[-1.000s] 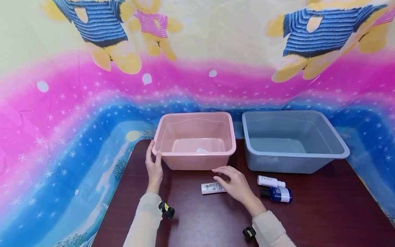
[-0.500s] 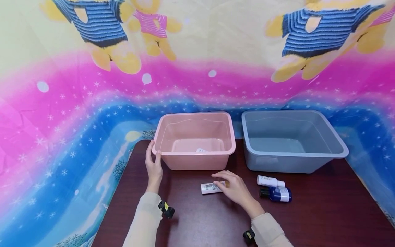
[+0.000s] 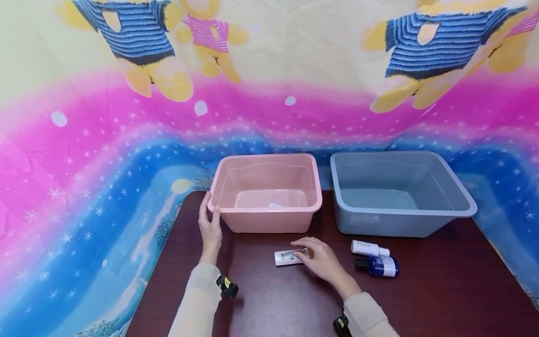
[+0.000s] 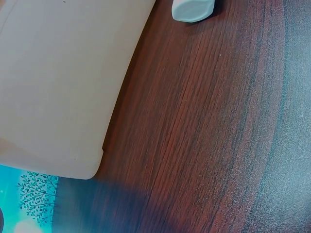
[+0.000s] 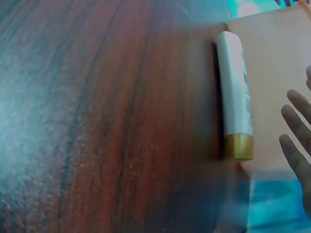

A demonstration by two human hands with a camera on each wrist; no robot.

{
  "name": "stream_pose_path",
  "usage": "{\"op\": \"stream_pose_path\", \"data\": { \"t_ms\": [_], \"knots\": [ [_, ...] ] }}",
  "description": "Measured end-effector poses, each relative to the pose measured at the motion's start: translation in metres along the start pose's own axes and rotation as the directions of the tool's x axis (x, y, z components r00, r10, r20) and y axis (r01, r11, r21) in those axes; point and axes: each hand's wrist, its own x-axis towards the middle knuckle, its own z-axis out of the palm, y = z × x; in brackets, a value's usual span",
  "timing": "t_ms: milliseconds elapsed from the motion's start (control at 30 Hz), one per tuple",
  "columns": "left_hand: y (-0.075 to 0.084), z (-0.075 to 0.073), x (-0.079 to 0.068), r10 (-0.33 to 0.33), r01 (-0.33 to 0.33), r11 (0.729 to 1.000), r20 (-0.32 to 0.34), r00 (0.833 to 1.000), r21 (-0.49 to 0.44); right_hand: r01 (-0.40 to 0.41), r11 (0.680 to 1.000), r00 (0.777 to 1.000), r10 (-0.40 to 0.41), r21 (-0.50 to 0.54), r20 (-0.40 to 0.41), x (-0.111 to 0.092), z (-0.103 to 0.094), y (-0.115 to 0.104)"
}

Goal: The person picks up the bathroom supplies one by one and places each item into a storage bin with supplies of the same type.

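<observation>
My left hand [image 3: 210, 232] holds the left front corner of a pink plastic basin [image 3: 265, 221], thumb on the front wall and fingers along the left side. A white squeeze tube [image 3: 287, 257] with a gold cap [image 5: 239, 147] lies on the table in front of the basin. Over its capped end hovers my right hand [image 3: 322, 260], fingers loosely extended. In the right wrist view, those fingers [image 5: 297, 121] show apart from the tube. The tube's white end [image 4: 193, 9] appears at the top of the left wrist view. A small white item [image 3: 275, 205] lies inside the basin, mostly hidden by its front rim.
A grey-blue basin [image 3: 387, 224] stands right of the pink one. In front of it, a small white bottle [image 3: 365, 247] and a dark blue bottle [image 3: 383, 266] with a black cap lie side by side on the dark wooden table [image 3: 269, 304]. A printed cloth [image 3: 269, 107] hangs behind.
My right hand has lowered slightly toward the front of the table, uncovering some of the tube's gold cap. The left hand, the basins and the bottles keep their places.
</observation>
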Motion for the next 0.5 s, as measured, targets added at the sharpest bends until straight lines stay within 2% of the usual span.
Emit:
{"op": "stream_pose_path", "data": {
  "t_ms": [300, 500],
  "knots": [
    [-0.001, -0.001, 0.000, -0.007, 0.007, 1.000, 0.006, 1.000, 0.003, -0.047, 0.999, 0.995, 0.047, -0.006, 0.086, -0.001, 0.005, 0.013],
    [-0.002, 0.000, 0.001, -0.003, 0.003, 1.000, 0.004, 1.000, -0.006, -0.046, 0.998, 0.990, 0.050, -0.031, 0.130, 0.001, 0.006, 0.016]
  ]
}}
